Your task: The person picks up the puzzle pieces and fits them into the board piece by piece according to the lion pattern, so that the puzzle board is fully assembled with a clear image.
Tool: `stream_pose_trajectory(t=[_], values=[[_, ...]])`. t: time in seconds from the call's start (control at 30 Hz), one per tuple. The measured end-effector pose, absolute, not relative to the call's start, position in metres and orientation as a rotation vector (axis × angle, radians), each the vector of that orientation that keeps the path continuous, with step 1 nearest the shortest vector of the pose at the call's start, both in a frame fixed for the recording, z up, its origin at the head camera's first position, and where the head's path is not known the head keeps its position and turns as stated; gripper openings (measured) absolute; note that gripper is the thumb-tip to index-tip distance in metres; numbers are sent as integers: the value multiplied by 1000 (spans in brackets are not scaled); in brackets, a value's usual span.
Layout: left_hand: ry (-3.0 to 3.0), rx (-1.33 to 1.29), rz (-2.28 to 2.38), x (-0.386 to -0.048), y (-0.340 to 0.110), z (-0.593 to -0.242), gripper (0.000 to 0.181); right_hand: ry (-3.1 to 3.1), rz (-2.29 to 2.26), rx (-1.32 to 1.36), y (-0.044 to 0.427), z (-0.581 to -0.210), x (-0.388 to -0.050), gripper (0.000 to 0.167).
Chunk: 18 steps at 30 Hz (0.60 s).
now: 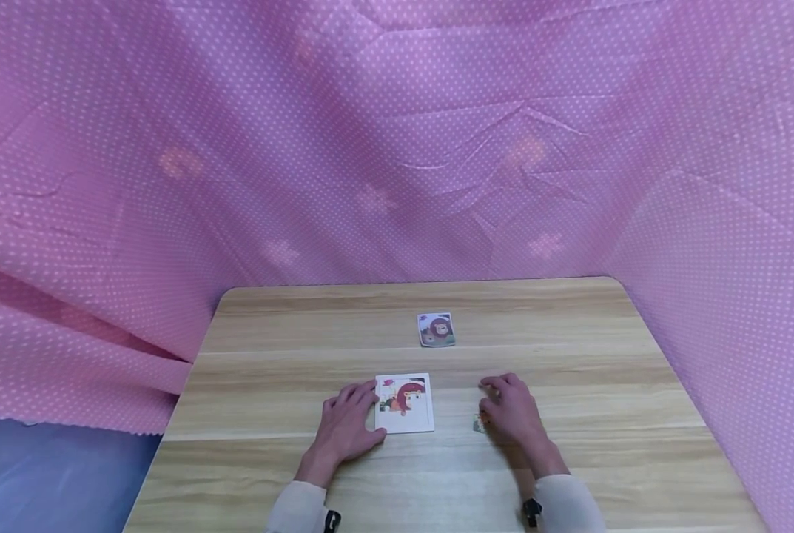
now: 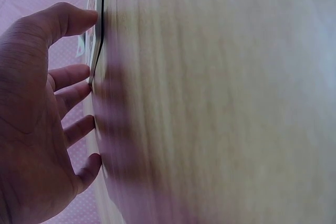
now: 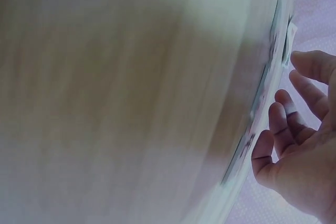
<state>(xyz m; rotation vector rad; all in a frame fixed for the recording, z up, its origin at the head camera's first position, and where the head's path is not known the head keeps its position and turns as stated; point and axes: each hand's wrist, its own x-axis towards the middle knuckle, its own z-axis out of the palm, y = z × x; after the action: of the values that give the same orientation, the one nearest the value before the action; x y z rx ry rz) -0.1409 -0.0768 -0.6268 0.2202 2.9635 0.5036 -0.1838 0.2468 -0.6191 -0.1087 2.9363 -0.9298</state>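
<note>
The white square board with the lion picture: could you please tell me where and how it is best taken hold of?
The white square board is probably best pinched by its right rim, coming from the right: it lies flat, that margin is bare, and the left hand rests at the left edge.

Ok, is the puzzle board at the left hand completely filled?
Only partly filled: in the head view, the puzzle board shows lion artwork across its upper part and bare white below.

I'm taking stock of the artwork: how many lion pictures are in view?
2: one, incomplete, on the white board touched by the left hand; one on the card farther back. The right hand may hide more beneath it.
</note>
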Motion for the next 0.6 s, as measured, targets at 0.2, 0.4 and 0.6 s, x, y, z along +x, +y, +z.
stream_pose_trajectory(t=[0.2,0.4,0.6], values=[[2954,207,498,-143,-76,-626,57,2932,-1031,-25,263,-616,-185,38],[2955,205,494,-145,-75,-626,58,2953,-1023,65,278,-615,-189,41],[2961,205,511,-145,-74,-625,58,2951,-964,133,286,-615,-193,41]])
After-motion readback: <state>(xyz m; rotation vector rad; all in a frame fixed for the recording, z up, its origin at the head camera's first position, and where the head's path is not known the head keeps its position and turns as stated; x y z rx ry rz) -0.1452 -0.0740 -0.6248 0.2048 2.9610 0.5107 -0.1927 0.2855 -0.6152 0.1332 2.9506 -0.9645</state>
